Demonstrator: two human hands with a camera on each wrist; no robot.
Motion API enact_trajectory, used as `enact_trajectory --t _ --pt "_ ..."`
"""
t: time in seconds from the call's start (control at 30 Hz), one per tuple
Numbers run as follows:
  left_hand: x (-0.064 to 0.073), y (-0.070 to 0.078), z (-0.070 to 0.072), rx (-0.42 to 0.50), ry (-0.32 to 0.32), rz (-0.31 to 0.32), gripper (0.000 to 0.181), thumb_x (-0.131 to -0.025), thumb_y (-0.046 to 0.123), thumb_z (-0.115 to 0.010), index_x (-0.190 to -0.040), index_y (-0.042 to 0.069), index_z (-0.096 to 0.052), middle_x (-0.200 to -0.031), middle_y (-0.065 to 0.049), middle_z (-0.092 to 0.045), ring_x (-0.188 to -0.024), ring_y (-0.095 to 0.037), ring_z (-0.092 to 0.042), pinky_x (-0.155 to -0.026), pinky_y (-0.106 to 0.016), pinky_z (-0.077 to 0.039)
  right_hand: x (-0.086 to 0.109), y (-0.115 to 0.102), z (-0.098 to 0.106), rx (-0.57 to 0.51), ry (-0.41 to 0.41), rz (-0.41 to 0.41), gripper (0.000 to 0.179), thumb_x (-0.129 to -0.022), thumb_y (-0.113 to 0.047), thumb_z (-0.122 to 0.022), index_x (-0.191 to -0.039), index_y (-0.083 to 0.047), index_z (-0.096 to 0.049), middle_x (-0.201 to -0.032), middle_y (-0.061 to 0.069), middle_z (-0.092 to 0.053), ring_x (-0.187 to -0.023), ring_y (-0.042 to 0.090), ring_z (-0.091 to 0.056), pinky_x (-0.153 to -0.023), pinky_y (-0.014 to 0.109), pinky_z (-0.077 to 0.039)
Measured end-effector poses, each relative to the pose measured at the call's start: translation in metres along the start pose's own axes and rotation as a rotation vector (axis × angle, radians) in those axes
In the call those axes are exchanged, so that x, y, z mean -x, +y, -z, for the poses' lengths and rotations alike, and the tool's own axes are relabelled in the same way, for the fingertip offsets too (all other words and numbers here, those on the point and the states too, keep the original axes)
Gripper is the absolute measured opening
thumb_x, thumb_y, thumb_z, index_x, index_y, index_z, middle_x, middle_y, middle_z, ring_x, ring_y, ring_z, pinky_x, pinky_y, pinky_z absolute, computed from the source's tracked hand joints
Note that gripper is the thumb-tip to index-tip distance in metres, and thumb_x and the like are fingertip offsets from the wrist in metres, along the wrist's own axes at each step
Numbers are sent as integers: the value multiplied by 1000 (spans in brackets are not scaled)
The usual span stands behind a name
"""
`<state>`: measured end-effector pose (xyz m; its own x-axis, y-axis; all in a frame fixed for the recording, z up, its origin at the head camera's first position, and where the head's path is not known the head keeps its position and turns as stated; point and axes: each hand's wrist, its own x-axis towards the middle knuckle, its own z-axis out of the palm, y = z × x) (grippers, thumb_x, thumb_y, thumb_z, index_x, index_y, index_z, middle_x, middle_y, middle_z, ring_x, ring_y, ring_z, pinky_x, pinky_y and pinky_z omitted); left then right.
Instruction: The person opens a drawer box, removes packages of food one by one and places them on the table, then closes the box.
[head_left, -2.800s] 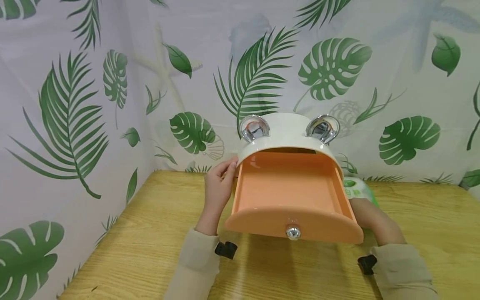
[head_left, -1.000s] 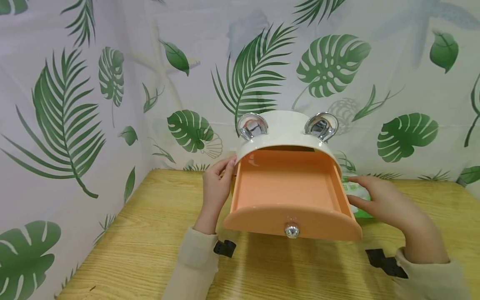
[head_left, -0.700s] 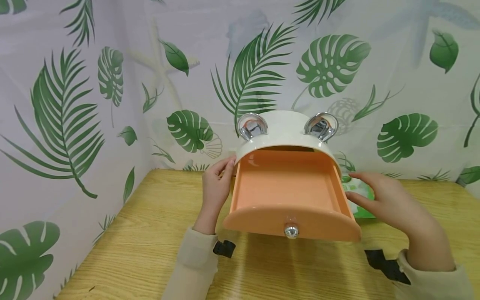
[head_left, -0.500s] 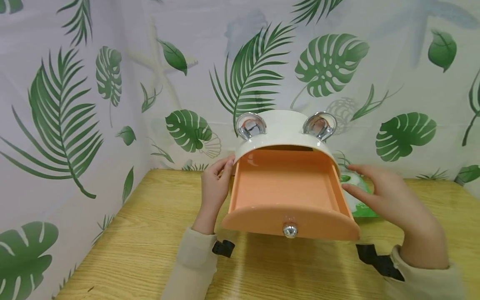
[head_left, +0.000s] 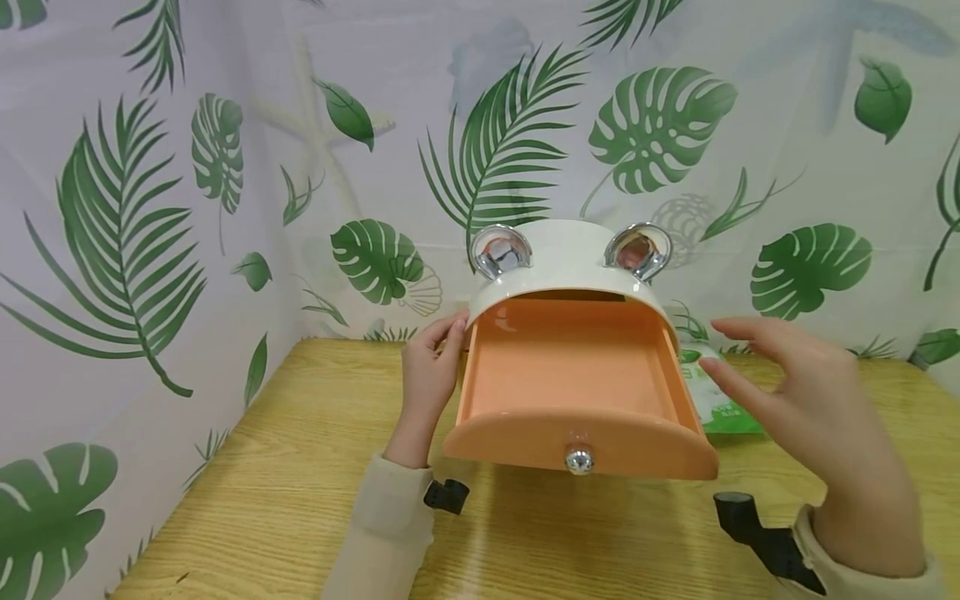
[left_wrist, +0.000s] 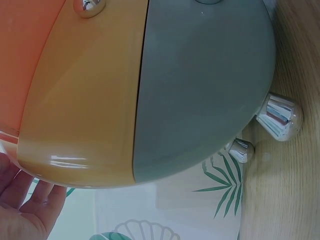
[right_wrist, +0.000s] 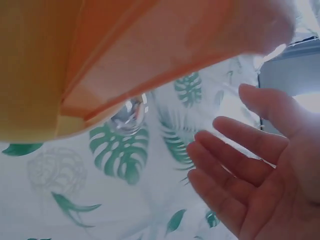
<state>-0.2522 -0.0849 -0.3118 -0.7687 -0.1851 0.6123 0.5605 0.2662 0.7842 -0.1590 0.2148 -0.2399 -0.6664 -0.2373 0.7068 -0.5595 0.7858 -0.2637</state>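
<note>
A small drawer cabinet stands on the table, its white arched top (head_left: 573,258) carrying two shiny silver eye shapes. Its orange drawer (head_left: 510,442), with a silver knob (head_left: 579,461), is pulled out and holds nothing. My left hand (head_left: 433,367) rests its fingertips on the cabinet's left side by the rim; in the left wrist view those fingers (left_wrist: 45,205) touch near the edge of a yellow section (left_wrist: 90,90). My right hand (head_left: 810,392) hovers to the right of the cabinet, holding nothing, fingers and thumb spread apart, as the right wrist view shows too.
Partly hidden behind the cabinet's right side lies a green and white packet (head_left: 723,408). Below the yellow section comes a grey-green one (left_wrist: 200,90), with silver feet (left_wrist: 280,117) on the wood-grain table (head_left: 285,500). A leaf-printed sheet (head_left: 360,167) rises behind and on the left.
My right hand has come out from low beside the cabinet, where it overlapped the packet, and moved up and to the right. More of the packet shows. The left hand and drawer stay put.
</note>
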Motion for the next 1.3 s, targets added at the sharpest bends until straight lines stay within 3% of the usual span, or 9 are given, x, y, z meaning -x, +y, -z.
enact_trajectory --t 0.1,0.27,0.37,0.5,0.67,0.83,1.3 --pt "0 0 0 -2 2 2 22 -88 12 -55 -101 -2 -65 -96 -14 -64 -86 -22 -60 -62 -28 -52 2 -14 3 -11 97 103 28 -78 -19 -68 -99 0 -63 -95 11 -62 -83 15 -52 -76 8 -33" --pt "0 0 0 -6 -2 7 22 -88 12 -55 -102 -2 -65 -97 -14 -64 -85 -22 -60 -61 -26 -51 9 -30 0 -77 218 279 48 -84 -46 -52 -91 1 -66 -85 7 -62 -76 5 -49 -73 7 -36" --pt "0 0 0 -8 -2 16 22 -88 12 -55 -102 -2 -65 -97 -14 -64 -86 -22 -60 -62 -26 -52 15 -31 -8 -127 247 372 37 -80 -38 -62 -92 -3 -68 -84 5 -63 -71 8 -51 -67 9 -40" --pt "0 1 0 -2 0 14 23 -88 12 -55 -102 -3 -65 -98 -15 -64 -89 -23 -60 -65 -28 -52 21 -35 -17 -196 201 479 32 -72 -23 -73 -98 -5 -68 -89 3 -63 -74 13 -57 -64 13 -46" --pt "0 0 1 2 0 8 22 -88 11 -55 -102 -4 -65 -99 -16 -63 -90 -24 -59 -66 -29 -52 23 -61 -15 -121 68 488 28 -82 -35 -61 -95 -10 -67 -90 -6 -60 -75 7 -56 -64 13 -48" --pt "1 1 0 -1 -1 10 22 -88 10 -55 -102 -4 -65 -99 -15 -63 -91 -23 -59 -66 -29 -52 21 -81 -13 -123 -36 500 34 -90 -40 -45 -91 -13 -65 -90 -10 -58 -74 3 -55 -64 13 -47" --pt "1 1 0 -2 -3 1 22 -88 11 -55 -102 -4 -65 -98 -16 -64 -87 -24 -60 -63 -28 -52 20 -82 -27 -99 -103 499 38 -90 -42 -40 -89 -13 -64 -86 -8 -59 -73 8 -57 -63 22 -49"
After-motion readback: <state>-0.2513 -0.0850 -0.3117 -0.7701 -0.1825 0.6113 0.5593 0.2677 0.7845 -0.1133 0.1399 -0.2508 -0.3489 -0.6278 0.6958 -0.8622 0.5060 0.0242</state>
